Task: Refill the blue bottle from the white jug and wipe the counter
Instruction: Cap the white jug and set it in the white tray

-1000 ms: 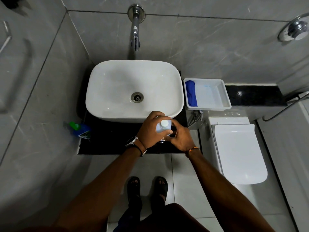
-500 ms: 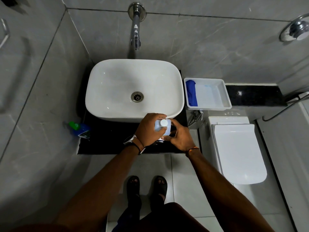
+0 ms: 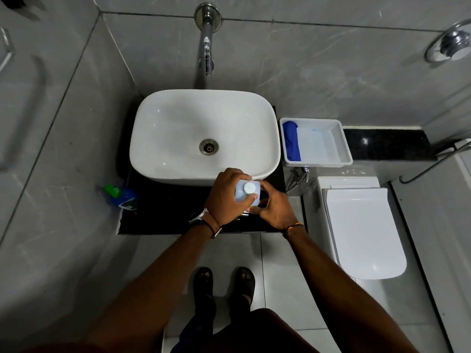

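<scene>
The white jug [image 3: 248,193], with its round white cap on, stands on the black counter [image 3: 165,215] just in front of the sink. My left hand [image 3: 226,197] grips it from the left, thumb against the cap's edge. My right hand [image 3: 276,207] curls round the jug's right and lower side. The blue bottle [image 3: 126,197] with a green cap stands at the counter's left edge, far from both hands. A blue cloth [image 3: 291,141] lies in the white tray [image 3: 339,143] to the right of the sink.
The white basin [image 3: 178,128] fills most of the counter, with a wall tap [image 3: 207,47] above it. A closed white toilet [image 3: 362,230] stands at the right. Grey tiled walls close in at the left and back. My sandalled feet are on the floor below.
Almost nothing has moved. Both hands stay on the jug, which shifted only slightly in front of the sink.
</scene>
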Motion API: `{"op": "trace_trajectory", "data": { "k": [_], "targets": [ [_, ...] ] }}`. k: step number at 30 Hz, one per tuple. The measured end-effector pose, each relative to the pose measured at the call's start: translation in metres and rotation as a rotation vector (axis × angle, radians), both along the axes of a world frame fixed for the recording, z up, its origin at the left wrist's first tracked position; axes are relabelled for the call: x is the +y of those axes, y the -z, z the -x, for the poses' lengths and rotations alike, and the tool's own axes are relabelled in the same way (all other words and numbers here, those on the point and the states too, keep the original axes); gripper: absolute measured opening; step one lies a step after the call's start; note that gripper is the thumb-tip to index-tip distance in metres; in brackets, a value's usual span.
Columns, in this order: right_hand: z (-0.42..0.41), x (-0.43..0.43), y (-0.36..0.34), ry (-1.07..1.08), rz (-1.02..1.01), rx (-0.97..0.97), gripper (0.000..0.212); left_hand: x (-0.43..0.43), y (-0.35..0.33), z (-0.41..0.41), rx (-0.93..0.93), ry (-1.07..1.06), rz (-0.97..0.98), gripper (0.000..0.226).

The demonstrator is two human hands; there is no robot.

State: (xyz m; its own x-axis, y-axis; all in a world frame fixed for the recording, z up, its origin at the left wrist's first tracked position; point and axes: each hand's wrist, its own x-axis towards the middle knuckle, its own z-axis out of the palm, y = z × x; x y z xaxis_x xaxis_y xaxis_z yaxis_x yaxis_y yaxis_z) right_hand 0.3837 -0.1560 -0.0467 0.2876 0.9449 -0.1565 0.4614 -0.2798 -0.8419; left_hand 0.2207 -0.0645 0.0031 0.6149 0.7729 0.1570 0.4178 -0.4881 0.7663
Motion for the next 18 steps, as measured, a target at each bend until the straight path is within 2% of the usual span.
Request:
{"op": "trace_trajectory", "data": {
  "k": [12,14,18],
  "targets": [
    [-0.0007,0.0000,-0.0002,-0.006,0.002,0.011,0.082,0.0043,-0.0012,0.0030,0.022,0.003,-0.013,0.034],
    [-0.0014,0.0006,-0.0005,-0.004,0.002,0.005,0.081,0.0043,-0.0010,0.0045,-0.005,0.050,-0.027,0.028],
    [-0.0011,0.0018,-0.0015,-0.012,-0.007,-0.014,0.081,0.0028,0.0014,0.0037,-0.023,0.091,-0.029,0.031]
  ]
}}
